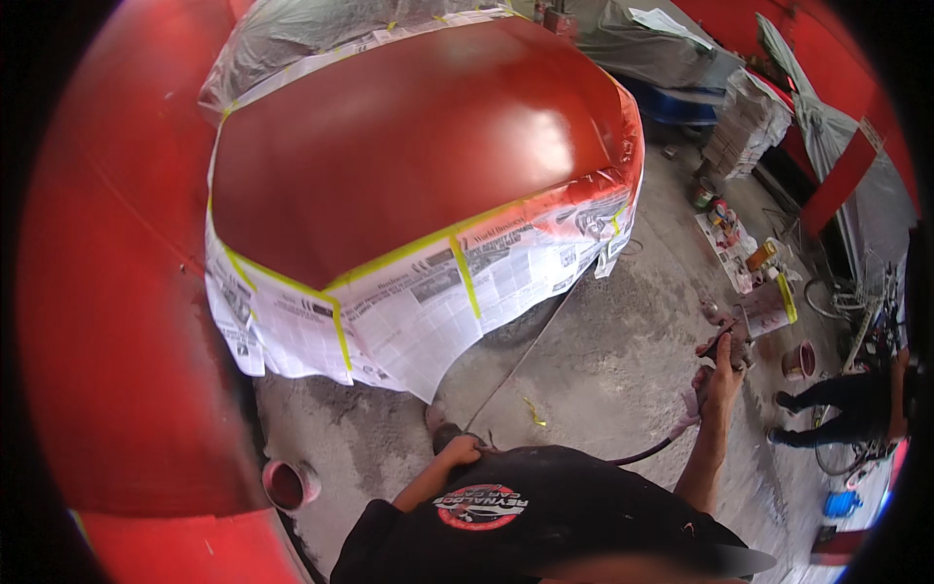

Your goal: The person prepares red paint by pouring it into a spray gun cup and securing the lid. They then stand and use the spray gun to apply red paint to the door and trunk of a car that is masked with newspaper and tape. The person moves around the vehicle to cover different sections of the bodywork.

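My right hand (723, 375), out to the right, is closed round a paint-stained spray gun (730, 346). A dark air hose (647, 454) curves from below the gun toward my black shirt. My left hand (459, 451) is low in front of me, fingers curled where a thin hose (530, 348) comes up from the floor; it appears to grip that hose, though the fingers partly hide it. Ahead is a car panel (389, 146) in glossy red-brown, edged with yellow tape (428, 242) and masked with newspaper sheets (418, 321).
A red wall or panel (117, 292) fills the left side. A stained bucket (291, 484) stands on the concrete floor. To the right are a tub with a yellow rim (769, 307), a small pot (800, 360) and several cans on newspaper. Another person (846, 404) stands at far right.
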`<state>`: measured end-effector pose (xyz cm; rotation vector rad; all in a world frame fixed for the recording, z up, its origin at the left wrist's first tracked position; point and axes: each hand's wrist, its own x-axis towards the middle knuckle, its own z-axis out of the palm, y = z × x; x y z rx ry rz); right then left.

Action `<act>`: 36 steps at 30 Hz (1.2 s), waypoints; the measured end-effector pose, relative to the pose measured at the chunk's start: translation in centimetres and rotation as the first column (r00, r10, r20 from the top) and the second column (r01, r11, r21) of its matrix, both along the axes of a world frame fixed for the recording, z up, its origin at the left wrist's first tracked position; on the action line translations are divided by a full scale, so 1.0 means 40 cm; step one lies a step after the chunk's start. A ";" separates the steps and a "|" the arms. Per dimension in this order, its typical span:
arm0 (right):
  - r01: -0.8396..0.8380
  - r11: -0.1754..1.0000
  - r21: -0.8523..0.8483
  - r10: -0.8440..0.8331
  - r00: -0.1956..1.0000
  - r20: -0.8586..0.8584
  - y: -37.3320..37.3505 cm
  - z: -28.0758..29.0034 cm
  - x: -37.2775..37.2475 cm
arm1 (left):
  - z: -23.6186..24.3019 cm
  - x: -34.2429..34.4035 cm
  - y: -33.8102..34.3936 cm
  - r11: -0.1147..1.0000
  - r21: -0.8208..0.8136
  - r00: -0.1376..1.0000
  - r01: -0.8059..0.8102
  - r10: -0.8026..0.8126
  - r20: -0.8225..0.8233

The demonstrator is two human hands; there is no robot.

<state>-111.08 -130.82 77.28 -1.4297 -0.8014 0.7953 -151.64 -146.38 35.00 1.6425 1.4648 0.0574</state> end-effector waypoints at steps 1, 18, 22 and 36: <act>0.029 0.999 -0.024 -0.029 1.000 -0.011 0.006 -0.005 -0.030 | -0.024 -0.042 0.036 0.998 -0.048 0.999 0.042 -0.042 0.005; 0.234 0.962 -0.143 -0.234 0.972 0.020 0.012 0.009 -0.631 | -0.249 -0.518 0.287 0.948 -0.248 0.976 0.198 -0.168 0.138; 0.210 0.967 -0.145 -0.210 0.978 0.018 0.027 0.022 -0.685 | -0.274 -0.541 0.323 0.943 -0.277 0.982 0.186 -0.170 0.079; 0.162 0.960 -0.229 -0.163 0.987 0.016 0.084 -0.051 -0.377 | -0.317 -0.347 0.373 0.971 -0.146 0.980 0.192 -0.197 -0.026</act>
